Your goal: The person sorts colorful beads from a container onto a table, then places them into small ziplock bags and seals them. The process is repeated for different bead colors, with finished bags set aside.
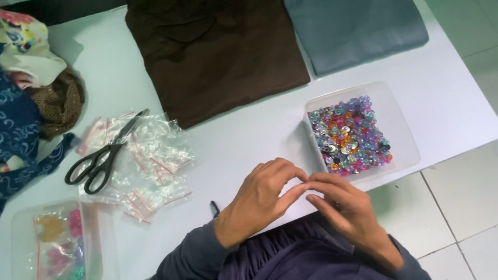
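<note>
My left hand (262, 199) and my right hand (348, 212) meet fingertip to fingertip over the front edge of the white table (249, 135). What lies between the pinched fingers is too small to see. Just beyond them stands a clear plastic tub (402, 129) holding many small coloured buttons (348, 136). Both wrists come out of dark blue sleeves.
Black scissors (101, 158) lie on a heap of small clear zip bags (150, 166) at the left. A clear box with bagged coloured pieces (57, 241) sits front left. Folded brown fabric (212, 52) and grey-blue fabric (353, 28) lie at the back, patterned cloths (31, 78) far left.
</note>
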